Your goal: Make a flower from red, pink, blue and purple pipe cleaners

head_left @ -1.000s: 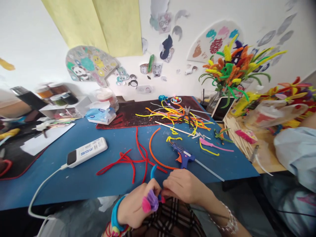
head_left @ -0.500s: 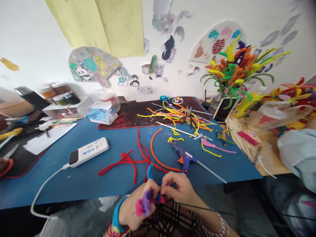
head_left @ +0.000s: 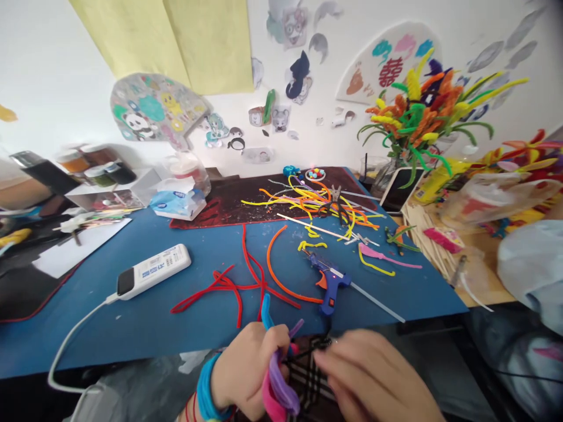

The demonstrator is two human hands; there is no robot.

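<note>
Below the table's front edge my left hand (head_left: pixel 255 366) is closed on pipe cleaners (head_left: pixel 281 384) in purple, pink and blue. A blue end (head_left: pixel 266 310) sticks up above the fingers, and purple and pink loops hang below. My right hand (head_left: pixel 373 375) is to the right, apart from the bundle. Its fingers are stretched out and slightly blurred, with nothing visible in them. A blue hot glue gun (head_left: pixel 332 287) with a clear glue stick lies just beyond my right hand. Red pipe cleaners (head_left: pixel 224 287) and an orange one (head_left: pixel 272 261) lie beyond my left hand.
A pile of yellow and orange pipe cleaners (head_left: pixel 308 202) with pliers (head_left: pixel 335 196) lies at the back. A white power bank (head_left: pixel 153 271) trails a cable on the left, near a tissue pack (head_left: pixel 176 199). A phone (head_left: pixel 400 190) leans beside a vase of pipe-cleaner flowers (head_left: pixel 422 111).
My right hand has left the bundle and moved right and nearer, its fingers stretching out. My left hand still grips the pipe cleaners, whose purple and pink loops now hang lower.
</note>
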